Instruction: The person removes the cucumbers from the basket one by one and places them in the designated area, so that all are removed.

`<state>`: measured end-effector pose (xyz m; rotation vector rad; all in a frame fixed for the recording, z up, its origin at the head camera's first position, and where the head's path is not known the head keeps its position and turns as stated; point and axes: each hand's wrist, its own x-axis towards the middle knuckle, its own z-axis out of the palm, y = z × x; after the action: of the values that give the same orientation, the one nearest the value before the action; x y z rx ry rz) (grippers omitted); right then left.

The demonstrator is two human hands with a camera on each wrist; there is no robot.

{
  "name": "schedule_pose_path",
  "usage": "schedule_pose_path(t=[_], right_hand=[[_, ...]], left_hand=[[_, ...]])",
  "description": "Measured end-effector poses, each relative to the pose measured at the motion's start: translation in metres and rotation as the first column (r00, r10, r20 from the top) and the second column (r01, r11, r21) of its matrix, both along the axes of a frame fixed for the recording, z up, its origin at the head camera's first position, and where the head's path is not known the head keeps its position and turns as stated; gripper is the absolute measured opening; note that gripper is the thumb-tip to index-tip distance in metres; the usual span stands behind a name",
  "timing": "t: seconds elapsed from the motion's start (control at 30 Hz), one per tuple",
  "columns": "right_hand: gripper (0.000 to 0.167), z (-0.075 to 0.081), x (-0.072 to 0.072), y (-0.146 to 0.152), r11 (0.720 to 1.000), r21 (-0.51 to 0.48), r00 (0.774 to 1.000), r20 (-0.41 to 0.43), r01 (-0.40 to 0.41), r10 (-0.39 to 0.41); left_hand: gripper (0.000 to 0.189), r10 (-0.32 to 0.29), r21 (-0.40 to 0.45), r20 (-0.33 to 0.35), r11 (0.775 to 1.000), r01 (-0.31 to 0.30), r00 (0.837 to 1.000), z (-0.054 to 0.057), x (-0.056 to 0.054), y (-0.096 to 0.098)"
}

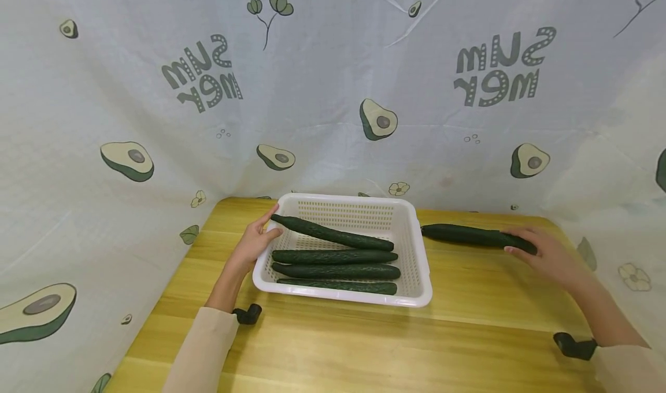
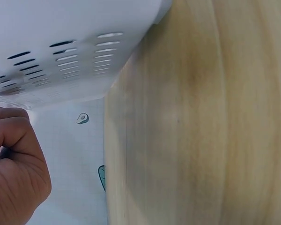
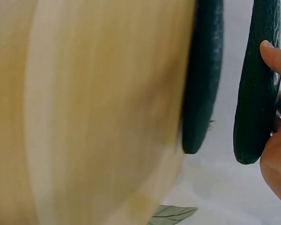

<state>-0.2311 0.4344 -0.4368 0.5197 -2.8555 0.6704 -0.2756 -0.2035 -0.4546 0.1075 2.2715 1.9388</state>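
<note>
A white plastic basket (image 1: pixel 343 297) with slotted walls holds several dark green cucumbers (image 1: pixel 335 256), lying side by side. The uppermost cucumber (image 1: pixel 333 233) slants, its narrow end by the left rim. My left hand (image 1: pixel 255 244) grips that rim, thumb towards the inside; in the left wrist view the hand (image 2: pixel 18 164) has curled fingers beside the slotted wall (image 2: pixel 84 56). To the right of the basket, my right hand (image 1: pixel 546 254) holds a cucumber (image 1: pixel 468 235) near its right end. In the right wrist view this held cucumber (image 3: pixel 255 103) is apart from another cucumber (image 3: pixel 203 84) at the tabletop.
The wooden table (image 1: pixel 364 347) has rounded back corners. A pale curtain (image 1: pixel 322 81) printed with avocados and lettering hangs behind the table and along its sides. Black wrist devices (image 1: pixel 248 314) sit near both sleeves.
</note>
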Motion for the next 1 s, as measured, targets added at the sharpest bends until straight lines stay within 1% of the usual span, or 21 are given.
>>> schedule_pose_path(t=[0.2, 0.33, 0.53, 0.7, 0.83, 1.0], right_hand=[[0.042, -0.015, -0.005, 0.003, 1.000, 0.020, 1.000, 0.004, -0.019, 0.019], [0.042, -0.021, -0.008, 0.002, 0.999, 0.014, 0.999, 0.014, -0.037, 0.037], [0.041, -0.025, -0.008, -0.001, 0.999, 0.014, 0.999, 0.027, -0.043, 0.042], [0.039, -0.026, -0.011, -0.005, 0.999, 0.020, 0.999, 0.018, -0.045, 0.045], [0.039, -0.026, -0.012, -0.008, 0.998, 0.037, 0.999, 0.000, -0.051, 0.051], [0.037, -0.033, -0.012, -0.007, 0.995, 0.062, 0.995, -0.063, -0.071, 0.075]], left_hand=[[0.070, 0.003, 0.004, -0.005, 1.000, -0.003, 1.000, 0.001, 0.001, 0.000], [0.069, 0.004, -0.004, -0.014, 1.000, -0.004, 1.000, 0.001, 0.001, -0.001], [0.070, -0.007, 0.007, -0.018, 1.000, 0.007, 1.000, 0.001, 0.003, 0.002], [0.070, -0.004, 0.022, -0.012, 1.000, 0.005, 1.000, 0.002, 0.003, 0.002], [0.070, -0.003, 0.025, -0.012, 1.000, 0.003, 1.000, 0.002, 0.002, 0.002], [0.070, -0.005, 0.035, -0.016, 0.999, 0.006, 1.000, -0.001, 0.002, 0.002]])
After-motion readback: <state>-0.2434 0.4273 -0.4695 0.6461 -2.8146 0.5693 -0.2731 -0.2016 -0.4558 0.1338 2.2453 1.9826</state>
